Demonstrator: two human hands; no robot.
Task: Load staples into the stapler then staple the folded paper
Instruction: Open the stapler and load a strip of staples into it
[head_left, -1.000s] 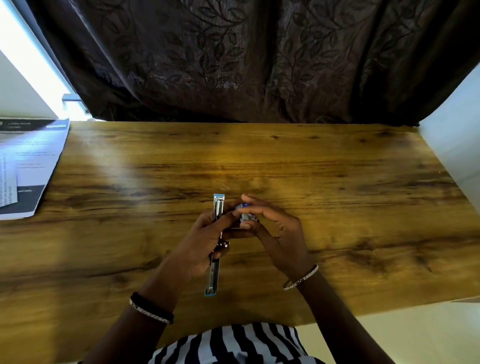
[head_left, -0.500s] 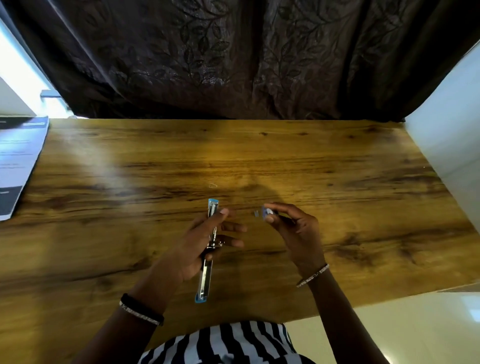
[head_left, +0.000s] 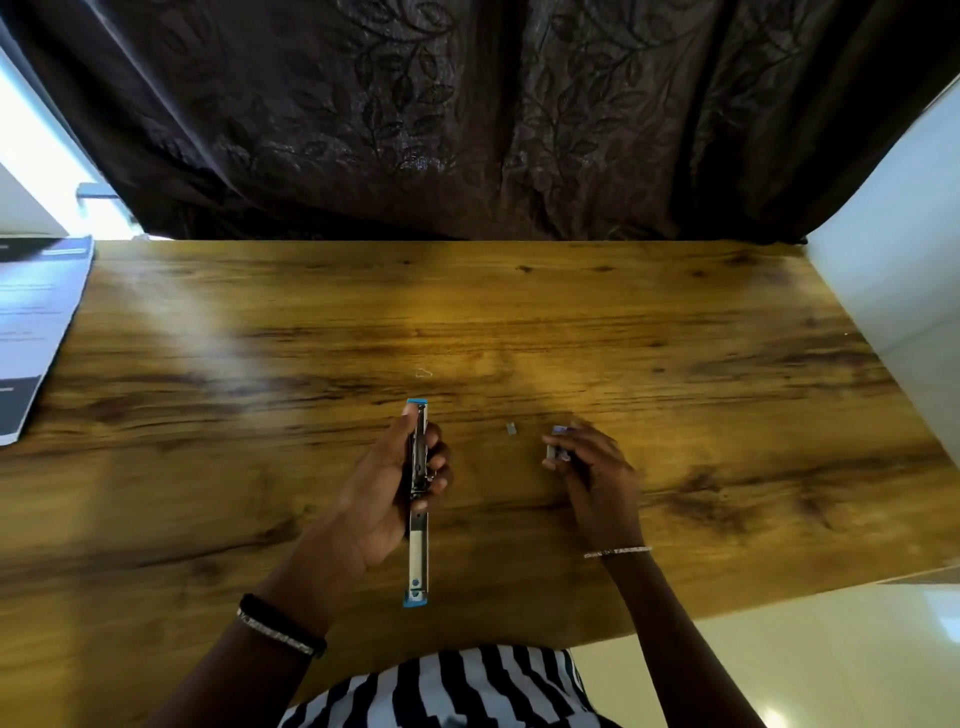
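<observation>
Wooden table (head_left: 675, 364): 1 stapler (head_left: 417, 540) opened flat, left hand (head_left: 382, 493) curled round it; right hand (head_left: 597, 467) pinches 1 staple box (head_left: 558, 448); 1 loose staple strip (head_left: 510, 428) between hands; 1 printed paper (head_left: 36, 332) far left

We see the left hand (head_left: 384, 483) gripping the stapler (head_left: 418, 551), swung open end to end (blue tips both ends). The right hand (head_left: 597, 467) pinches a small staple box (head_left: 558, 447); a staple strip (head_left: 510, 428) lies on the table (head_left: 675, 364) between them.

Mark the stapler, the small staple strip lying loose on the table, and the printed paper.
stapler (head_left: 418, 556): head view, on its near metal arm.
staple strip (head_left: 510, 428): head view, on its middle.
printed paper (head_left: 36, 322): head view, on the pale printed page.
</observation>
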